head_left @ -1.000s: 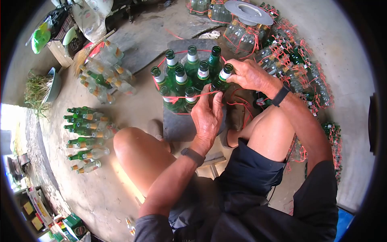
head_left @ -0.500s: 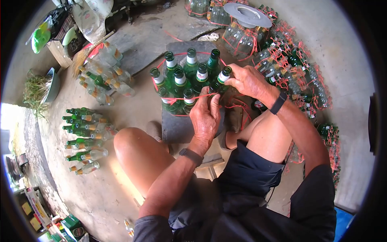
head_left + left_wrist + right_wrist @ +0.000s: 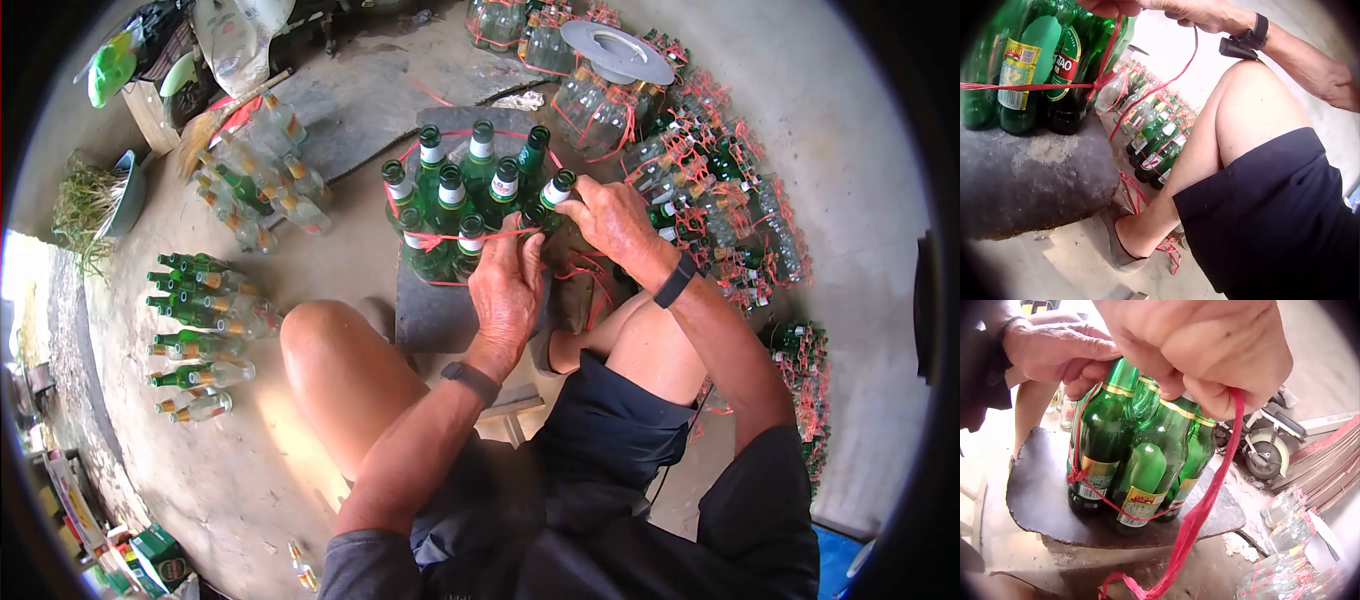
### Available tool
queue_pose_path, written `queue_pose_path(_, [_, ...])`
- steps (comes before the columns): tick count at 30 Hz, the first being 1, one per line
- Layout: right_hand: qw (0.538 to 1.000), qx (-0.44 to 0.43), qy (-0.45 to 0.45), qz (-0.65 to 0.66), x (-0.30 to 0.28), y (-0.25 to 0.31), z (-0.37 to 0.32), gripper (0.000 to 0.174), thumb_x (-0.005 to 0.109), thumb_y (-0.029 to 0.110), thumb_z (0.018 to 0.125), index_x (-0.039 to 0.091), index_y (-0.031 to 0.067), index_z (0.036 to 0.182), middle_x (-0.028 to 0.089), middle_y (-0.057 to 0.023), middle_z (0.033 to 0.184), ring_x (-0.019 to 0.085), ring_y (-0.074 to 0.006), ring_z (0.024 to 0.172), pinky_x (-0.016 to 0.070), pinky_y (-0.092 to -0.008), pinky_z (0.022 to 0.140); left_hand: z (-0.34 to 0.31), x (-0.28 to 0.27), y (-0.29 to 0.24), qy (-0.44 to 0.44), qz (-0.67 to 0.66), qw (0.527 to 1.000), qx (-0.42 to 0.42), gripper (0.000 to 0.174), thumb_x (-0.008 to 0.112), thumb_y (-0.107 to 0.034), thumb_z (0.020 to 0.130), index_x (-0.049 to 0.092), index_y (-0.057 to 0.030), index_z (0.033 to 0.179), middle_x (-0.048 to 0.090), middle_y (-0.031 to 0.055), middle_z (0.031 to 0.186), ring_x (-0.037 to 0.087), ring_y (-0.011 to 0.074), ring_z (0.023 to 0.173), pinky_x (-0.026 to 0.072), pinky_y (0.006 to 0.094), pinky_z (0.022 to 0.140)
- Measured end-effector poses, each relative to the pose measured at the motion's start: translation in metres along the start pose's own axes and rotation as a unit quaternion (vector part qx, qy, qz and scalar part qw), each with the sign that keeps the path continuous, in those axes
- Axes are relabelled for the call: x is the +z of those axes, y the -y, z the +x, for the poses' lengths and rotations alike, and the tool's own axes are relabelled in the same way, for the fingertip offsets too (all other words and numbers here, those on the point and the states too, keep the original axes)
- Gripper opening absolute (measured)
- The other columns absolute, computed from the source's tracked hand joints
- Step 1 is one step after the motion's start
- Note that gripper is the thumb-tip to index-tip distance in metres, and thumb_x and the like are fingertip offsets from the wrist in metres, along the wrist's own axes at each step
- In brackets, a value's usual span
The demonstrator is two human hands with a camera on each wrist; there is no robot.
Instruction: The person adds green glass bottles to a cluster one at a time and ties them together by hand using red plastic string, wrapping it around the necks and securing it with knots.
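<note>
A cluster of green glass beer bottles [image 3: 450,195] stands upright on a dark slab [image 3: 1041,487], bound low down with red plastic twine [image 3: 1107,500]. A second run of twine crosses near their necks in the head view. At the near right bottle, my left hand [image 3: 505,290] pinches the twine beside the neck, its thumb against the glass. My right hand [image 3: 615,225] is at the neighbouring bottle's neck, its curled fingers gripping twine whose loose end hangs down in the right wrist view. A knot [image 3: 1099,84] sits low on the bundle's side.
Tied bottle bundles [image 3: 720,170] line the right wall, one topped by a grey hat [image 3: 618,52]. Loose bottles [image 3: 205,310] stand on the floor at left, with clear ones [image 3: 265,180] beyond. A scooter [image 3: 1266,447] is parked farther off. More twine [image 3: 1135,194] lies near my foot.
My right hand has shifted slightly down and right beside the bottle neck. The left hand keeps its place at the near right bottle. The head view has moved a little.
</note>
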State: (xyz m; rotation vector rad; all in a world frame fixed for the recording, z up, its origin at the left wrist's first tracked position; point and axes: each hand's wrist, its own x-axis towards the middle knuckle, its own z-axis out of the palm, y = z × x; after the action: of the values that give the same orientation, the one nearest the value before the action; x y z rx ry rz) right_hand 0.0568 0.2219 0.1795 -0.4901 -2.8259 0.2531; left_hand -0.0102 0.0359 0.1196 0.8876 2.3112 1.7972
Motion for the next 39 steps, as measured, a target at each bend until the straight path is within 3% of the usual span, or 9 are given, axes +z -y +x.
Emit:
queue_pose_path(2, [1.0, 0.002, -0.009, -0.001, 0.002, 0.002, -0.001, 0.031, 0.078, 0.03, 0.098, 0.065, 0.0028, 0.093, 0.068, -0.026, 0.07, 0.071, -0.0485, 0.072, 0.056, -0.056, 0.062, -0.001, -0.003, -0.002, 0.012, 0.037, 0.999, 0.025, 0.039, 0.07, -0.017, 0.106, 0.065, 0.0023, 0.139, 0.075, 0.0245, 0.115, 0.076, 0.0418, 0.099, 0.0612, 0.0462, 0.083])
queue_pose_path(11, [0.999, 0.027, -0.034, -0.026, 0.013, 0.005, -0.007, 0.029, 0.076, 0.031, 0.099, 0.066, 0.0044, 0.094, 0.071, -0.0244, 0.072, 0.072, -0.0478, 0.072, 0.0567, -0.0579, 0.064, -0.007, -0.009, -0.005, 0.062, 0.136, 0.986, 0.07, 0.054, 0.07, -0.01, 0.1, 0.05, 0.0002, 0.149, 0.061, 0.0288, 0.136, 0.073, 0.0459, 0.094, 0.0609, 0.0531, 0.075])
queue_pose_path(18, [0.998, 0.033, -0.04, -0.045, 0.013, 0.011, -0.009, 0.026, 0.075, 0.028, 0.1, 0.065, 0.0046, 0.094, 0.071, -0.024, 0.072, 0.072, -0.0478, 0.072, 0.0563, -0.0582, 0.064, -0.005, -0.004, -0.007, 0.056, 0.135, 0.988, 0.045, 0.05, 0.066, -0.011, 0.104, 0.049, 0.0021, 0.149, 0.06, 0.0286, 0.134, 0.073, 0.0461, 0.093, 0.0622, 0.0489, 0.072])
queue_pose_path(21, [0.998, 0.027, -0.054, -0.036, 0.016, 0.012, -0.01, 0.025, 0.074, 0.027, 0.1, 0.064, 0.0044, 0.094, 0.071, -0.0238, 0.072, 0.072, -0.0472, 0.072, 0.0561, -0.058, 0.064, -0.001, 0.007, 0.001, -0.003, 0.08, 0.992, 0.101, 0.043, 0.06, -0.014, 0.11, 0.05, 0.0029, 0.148, 0.063, 0.0293, 0.128, 0.075, 0.0434, 0.09, 0.0628, 0.046, 0.071])
queue_pose_path(23, [0.997, 0.03, -0.051, -0.048, 0.015, 0.014, -0.01, 0.025, 0.074, 0.026, 0.1, 0.064, 0.0043, 0.094, 0.071, -0.0236, 0.072, 0.072, -0.047, 0.072, 0.0562, -0.0578, 0.064, -0.001, 0.012, -0.004, 0.032, -0.066, 0.997, -0.014, 0.042, 0.059, -0.013, 0.109, 0.051, 0.0017, 0.148, 0.061, 0.0352, 0.131, 0.065, 0.0567, 0.11, 0.058, 0.0575, 0.085])
queue_pose_path(39, [0.991, 0.039, -0.056, -0.112, 0.014, 0.027, -0.015, 0.023, 0.067, 0.024, 0.105, 0.06, 0.0045, 0.094, 0.073, -0.0207, 0.073, 0.073, -0.044, 0.067, 0.0574, -0.055, 0.059, -0.001, 0.016, 0.006, 0.03, -0.092, 0.995, -0.035, 0.04, 0.062, -0.012, 0.108, 0.053, -0.0021, 0.145, 0.061, 0.0346, 0.13, 0.063, 0.058, 0.111, 0.0552, 0.0601, 0.085])
